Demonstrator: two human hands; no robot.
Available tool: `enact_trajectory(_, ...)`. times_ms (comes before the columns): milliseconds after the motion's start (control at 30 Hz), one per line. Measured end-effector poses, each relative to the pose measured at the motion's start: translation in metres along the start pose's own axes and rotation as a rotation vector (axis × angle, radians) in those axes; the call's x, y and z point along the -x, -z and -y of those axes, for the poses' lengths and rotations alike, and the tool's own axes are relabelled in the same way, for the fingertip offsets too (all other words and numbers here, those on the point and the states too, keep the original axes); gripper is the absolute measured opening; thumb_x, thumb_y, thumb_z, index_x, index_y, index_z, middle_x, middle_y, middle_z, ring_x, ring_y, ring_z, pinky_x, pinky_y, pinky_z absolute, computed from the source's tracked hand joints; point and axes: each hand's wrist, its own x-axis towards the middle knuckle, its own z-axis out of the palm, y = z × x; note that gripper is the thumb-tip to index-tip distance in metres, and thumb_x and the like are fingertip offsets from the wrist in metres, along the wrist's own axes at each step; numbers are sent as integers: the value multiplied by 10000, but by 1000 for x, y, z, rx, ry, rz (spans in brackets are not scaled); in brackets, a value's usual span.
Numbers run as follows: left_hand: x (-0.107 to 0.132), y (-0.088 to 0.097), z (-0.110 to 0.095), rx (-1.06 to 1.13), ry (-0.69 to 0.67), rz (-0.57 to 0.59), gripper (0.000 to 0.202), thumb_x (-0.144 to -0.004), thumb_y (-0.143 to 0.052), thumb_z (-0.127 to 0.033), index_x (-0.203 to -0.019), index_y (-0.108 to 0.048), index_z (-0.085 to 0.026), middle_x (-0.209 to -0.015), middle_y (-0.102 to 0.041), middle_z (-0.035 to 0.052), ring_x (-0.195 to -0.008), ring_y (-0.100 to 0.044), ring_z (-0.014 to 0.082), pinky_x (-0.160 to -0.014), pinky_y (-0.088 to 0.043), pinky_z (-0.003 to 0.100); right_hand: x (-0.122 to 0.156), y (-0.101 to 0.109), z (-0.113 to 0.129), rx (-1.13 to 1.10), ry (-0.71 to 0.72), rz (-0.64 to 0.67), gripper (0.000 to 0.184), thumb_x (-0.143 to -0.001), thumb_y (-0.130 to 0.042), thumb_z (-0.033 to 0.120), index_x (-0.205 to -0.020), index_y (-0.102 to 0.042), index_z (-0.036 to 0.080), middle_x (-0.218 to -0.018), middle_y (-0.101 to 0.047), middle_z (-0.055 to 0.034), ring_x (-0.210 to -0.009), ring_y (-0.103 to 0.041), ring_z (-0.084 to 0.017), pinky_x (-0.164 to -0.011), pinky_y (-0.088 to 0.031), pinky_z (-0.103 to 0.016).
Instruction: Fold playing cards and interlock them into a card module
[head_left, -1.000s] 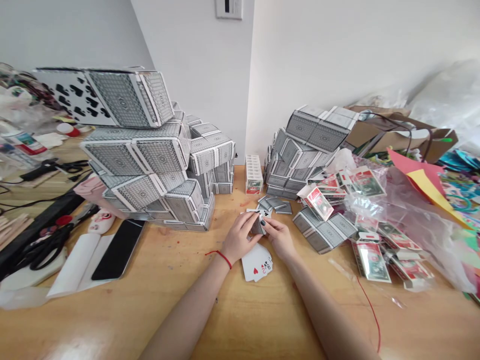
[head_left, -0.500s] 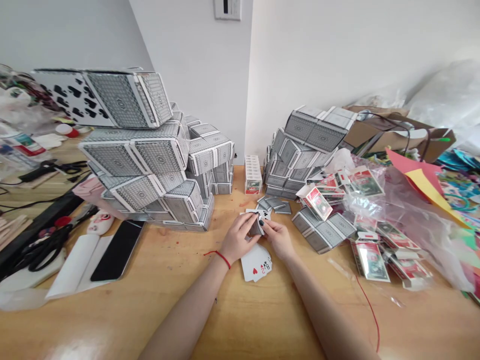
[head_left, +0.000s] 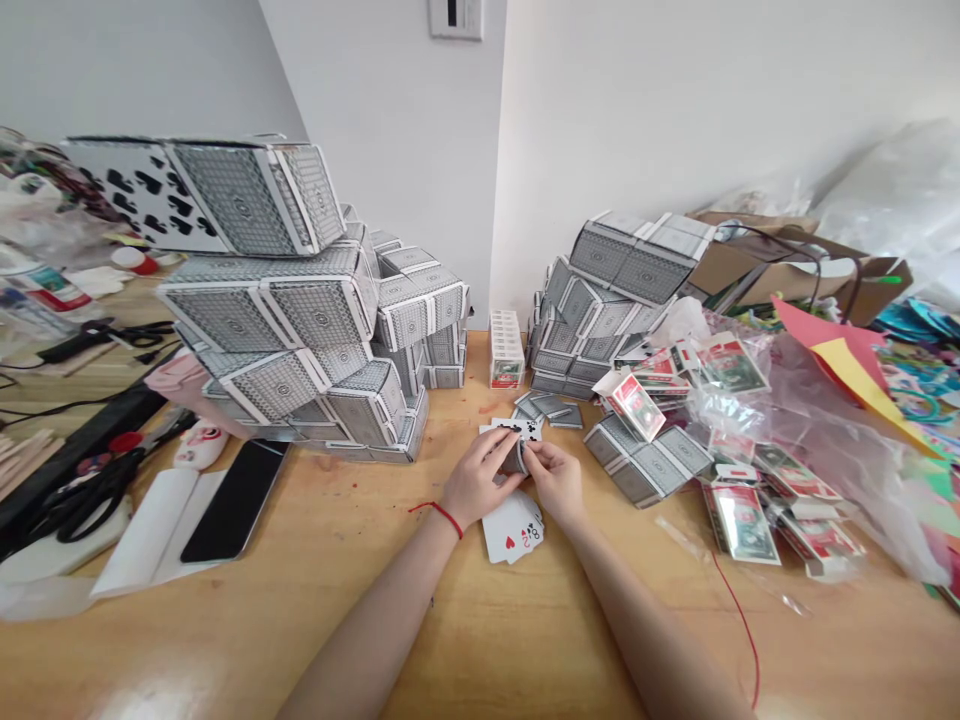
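Note:
Both hands meet at the middle of the table over one small grey-backed playing card [head_left: 513,461]. My left hand [head_left: 480,474], with a red string at its wrist, is closed on the card's left side. Thumb and fingers of my right hand [head_left: 555,480] pinch its right edge. The card looks bent, though fingers cover much of it. Just below the hands lies a fan of face-up playing cards [head_left: 507,530], a heart showing in front. Beyond the fingertips are more face-up cards [head_left: 531,428] and several grey folded cards [head_left: 551,408].
Stacked blocks made of cards [head_left: 300,310] rise at left, with another stack [head_left: 585,320] at right. Between them stands a row of card boxes [head_left: 506,350]. A phone [head_left: 236,500] and scissors [head_left: 97,490] lie left; opened card boxes [head_left: 742,520] and plastic wrap [head_left: 832,410] lie right.
The fingers of my right hand have shifted slightly along the card's right edge. My left hand stays nearly in place, and everything else looks the same.

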Motion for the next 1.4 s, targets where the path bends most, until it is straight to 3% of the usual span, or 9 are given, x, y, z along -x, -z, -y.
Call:
enact_trajectory(333,0,2,0,-6,-59,-24,508,-749,-541,-281,-1228,-391,-204,-1162,-490,97,-1108,-456,205,-935,-421,392,4,0,1,286,149,-163,248,-731,-532,388,-805,-659,188,-717,-685,-50,-628,-620,-194,-580,-472,-276)
enact_trajectory(467,-1,2,-1,-42,-50,-53,497,-743,-548,-300,-1212,-414,-204,-1145,-496,96,-1090,-469,205,-930,-427,379,3,0,-1,229,144,-102,271,-756,-501,392,-821,-662,184,-738,-680,-45,-644,-611,-188,-594,-472,-283)
enact_trajectory(633,-1,2,0,-84,-23,-98,495,-751,-524,-270,-1223,-398,-192,-1153,-486,109,-1085,-470,216,-919,-429,391,4,-3,-1,49,133,37,341,-751,-531,372,-1040,-599,203,-999,-646,-62,-889,-601,-215,-786,-465,-332)
enact_trajectory(767,-1,3,0,-134,-20,-92,485,-754,-511,-269,-1219,-401,-189,-1150,-498,111,-1080,-478,226,-914,-431,395,5,-5,-4,51,125,83,372,-743,-542,358,-1083,-573,211,-1007,-642,-69,-913,-597,-234,-810,-463,-371)
enact_trajectory(967,-2,5,-4,-207,-24,-88,449,-755,-507,-294,-1186,-439,-186,-1122,-531,104,-1049,-506,225,-911,-433,374,4,-3,-8,157,154,45,315,-756,-514,353,-1026,-603,217,-886,-674,-63,-776,-626,-226,-723,-487,-358)
enact_trajectory(1167,-3,5,-5,-194,-7,-84,439,-755,-505,-284,-1179,-439,-193,-1100,-542,97,-1044,-503,222,-909,-423,379,6,-1,-2,334,198,-35,184,-729,-543,361,-760,-659,222,-681,-673,-34,-605,-613,-192,-593,-470,-288)
enact_trajectory(1400,-2,4,-2,-96,84,-122,449,-728,-558,-265,-1156,-436,-205,-1069,-508,87,-1024,-487,214,-892,-418,380,5,-5,1,97,122,57,252,-755,-510,383,-886,-605,190,-778,-651,-50,-672,-597,-181,-593,-468,-275)
